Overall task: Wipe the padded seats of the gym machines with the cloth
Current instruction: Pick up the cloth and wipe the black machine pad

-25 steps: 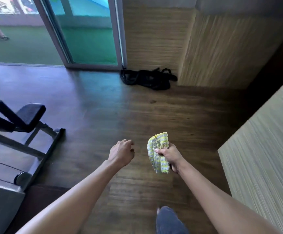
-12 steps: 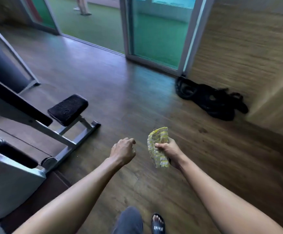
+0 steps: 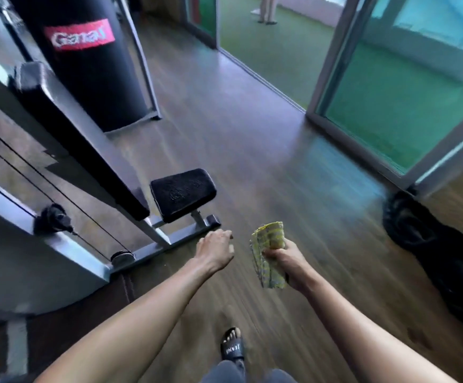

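Observation:
A black padded seat [image 3: 183, 194] sits low on a grey gym machine [image 3: 67, 244] left of centre, with a long sloped back pad [image 3: 73, 134] rising behind it. My right hand [image 3: 287, 265] is closed on a folded yellow-green cloth [image 3: 268, 254], held in the air over the floor to the right of the seat. My left hand [image 3: 216, 250] hangs just below the seat's front foot with curled fingers and holds nothing. Neither hand touches the seat.
A black punching bag [image 3: 86, 56] in a metal stand is at the back left. Black bags [image 3: 440, 258] lie on the wooden floor at right. Glass sliding doors [image 3: 390, 100] open onto green turf, where a person's legs [image 3: 266, 9] show. My sandalled foot [image 3: 231, 345] is below.
The view has swung left and come closer to the machine, so the seat now sits near centre and the punching bag has come into view. Both hands keep their pose, cloth still held.

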Motion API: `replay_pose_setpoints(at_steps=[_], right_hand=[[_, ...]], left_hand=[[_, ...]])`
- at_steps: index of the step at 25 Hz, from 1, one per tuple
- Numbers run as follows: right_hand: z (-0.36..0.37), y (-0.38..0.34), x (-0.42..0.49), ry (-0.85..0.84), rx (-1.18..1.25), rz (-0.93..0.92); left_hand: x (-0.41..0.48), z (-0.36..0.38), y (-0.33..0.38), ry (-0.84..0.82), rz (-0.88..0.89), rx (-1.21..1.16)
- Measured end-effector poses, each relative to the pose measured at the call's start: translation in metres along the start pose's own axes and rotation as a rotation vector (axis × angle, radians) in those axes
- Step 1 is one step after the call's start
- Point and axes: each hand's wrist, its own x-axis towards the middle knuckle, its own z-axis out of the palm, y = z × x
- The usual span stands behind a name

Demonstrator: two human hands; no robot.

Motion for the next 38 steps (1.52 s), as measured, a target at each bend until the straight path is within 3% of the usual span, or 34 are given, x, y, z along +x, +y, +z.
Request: replay_pose_setpoints(at_steps=[6, 14, 20, 25, 28, 32, 38], right_hand=[[0.050, -0.065, 0.123, -0.143, -0.180, 0.054], [0.120, -0.079, 0.319, -0.361, -0.448, 0.065], [0.166, -0.045, 0.481, -0.410, -0.920, -0.197], [0.190, 0.004, 0.574, -0.585, -1.357, -0.691], [0.192, 0.029, 0.604, -0.685, -1.577, -0.834], [0.181, 0.060, 0.617, -0.789, -1.675, -0.961], [0.189, 0.072, 0.631, -0.681, -1.646, -1.078]], left_hand=[[0.085, -0.033, -0.061, 0.032, -0.200, -0.087], [0.221, -0.010, -0.139, 0.065, -0.452, -0.199], [0.350, 0.063, -0.212, 0.140, -0.545, -0.224], [0.411, 0.122, -0.277, 0.168, -0.571, -0.131], [0.437, 0.145, -0.312, 0.206, -0.610, -0.091], [0.447, 0.163, -0.338, 0.230, -0.547, -0.007], [0.443, 0.180, -0.348, 0.284, -0.503, 0.090]])
